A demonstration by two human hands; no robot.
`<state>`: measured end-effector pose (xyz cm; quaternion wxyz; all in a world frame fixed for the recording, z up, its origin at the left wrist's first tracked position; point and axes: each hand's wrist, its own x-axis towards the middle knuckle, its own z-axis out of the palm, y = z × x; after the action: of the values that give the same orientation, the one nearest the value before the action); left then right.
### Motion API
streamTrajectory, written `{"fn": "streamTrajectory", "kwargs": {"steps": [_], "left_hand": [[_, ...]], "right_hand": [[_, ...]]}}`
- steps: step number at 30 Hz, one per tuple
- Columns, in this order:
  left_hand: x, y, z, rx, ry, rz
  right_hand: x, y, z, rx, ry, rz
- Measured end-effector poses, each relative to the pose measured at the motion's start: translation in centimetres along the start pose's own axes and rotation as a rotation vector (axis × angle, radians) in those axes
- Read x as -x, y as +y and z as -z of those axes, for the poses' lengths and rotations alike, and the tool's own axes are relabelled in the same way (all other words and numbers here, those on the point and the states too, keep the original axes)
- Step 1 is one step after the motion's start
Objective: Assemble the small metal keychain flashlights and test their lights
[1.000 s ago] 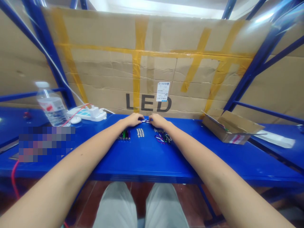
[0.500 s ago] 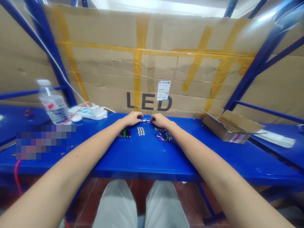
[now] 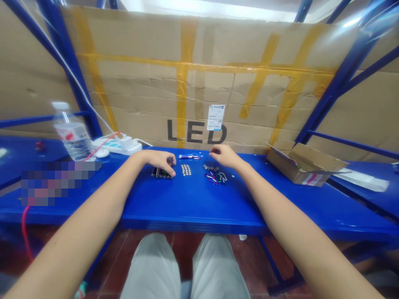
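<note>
Left hand: the left hand [image 3: 158,160] is open and empty, fingers curled down at the right end of the row of small flashlights [image 3: 161,173]. Half a second ago it was at the centre, against the right hand.

Right hand: the right hand [image 3: 224,155] is open and empty, fingers relaxed, hovering just beyond the small metal rings [image 3: 211,167]. It has also drawn away from the centre, so the two hands now stand well apart.

Between the hands: the single flashlight [image 3: 189,156], which both hands were pinching earlier, now lies free on the desk [image 3: 187,203]. Just nearer sit the button cells [image 3: 186,169], in a tidy block.

Under the right hand: the coloured carabiners [image 3: 215,178] lie in a loose heap.

Farther left: a water bottle [image 3: 72,133] and a power strip [image 3: 117,146].

Farther right: an open carton [image 3: 304,165].
</note>
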<state>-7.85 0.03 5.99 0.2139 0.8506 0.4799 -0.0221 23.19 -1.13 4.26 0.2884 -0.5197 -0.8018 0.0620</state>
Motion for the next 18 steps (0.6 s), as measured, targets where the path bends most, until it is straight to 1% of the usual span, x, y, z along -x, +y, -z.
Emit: {"fn": "streamTrajectory", "kwargs": {"steps": [2, 4, 7, 9, 10, 12, 14, 15, 16, 18], "left_hand": [[0.2, 0.5, -0.2, -0.02, -0.026, 0.016], [0.2, 1.0, -0.6, -0.048, -0.027, 0.021], [0.0, 1.5, -1.0, -0.094, 0.018, -0.001], [0.0, 1.8, -1.3, -0.092, 0.08, -0.039], [-0.1, 2.1, -1.4, -0.077, 0.144, -0.076], [-0.3, 2.7, -1.7, -0.037, 0.35, -0.204], [-0.5, 3.7, -2.2, 0.005, 0.599, -0.371], [-0.7, 4.2, -2.4, 0.026, 0.689, -0.444], [-0.9, 4.7, -2.8, 0.047, 0.745, -0.502], [-1.4, 5.5, -3.4, 0.092, 0.778, -0.572]], "right_hand": [[0.4, -1.0, 0.1, -0.011, 0.014, 0.024], [0.6, -1.9, -0.1, -0.021, 0.028, 0.058], [0.8, -2.8, -0.5, -0.044, 0.047, 0.1], [0.8, -3.4, -0.7, -0.091, 0.067, 0.099], [0.8, -3.6, -0.9, -0.128, 0.08, 0.09], [0.9, -4.2, -1.1, -0.236, 0.091, 0.06], [1.0, -4.8, -1.4, -0.404, 0.043, 0.014], [1.0, -5.1, -1.5, -0.498, -0.007, -0.011], [1.0, -5.3, -1.7, -0.583, -0.059, -0.032], [1.1, -5.7, -1.9, -0.696, -0.121, -0.069]]}}
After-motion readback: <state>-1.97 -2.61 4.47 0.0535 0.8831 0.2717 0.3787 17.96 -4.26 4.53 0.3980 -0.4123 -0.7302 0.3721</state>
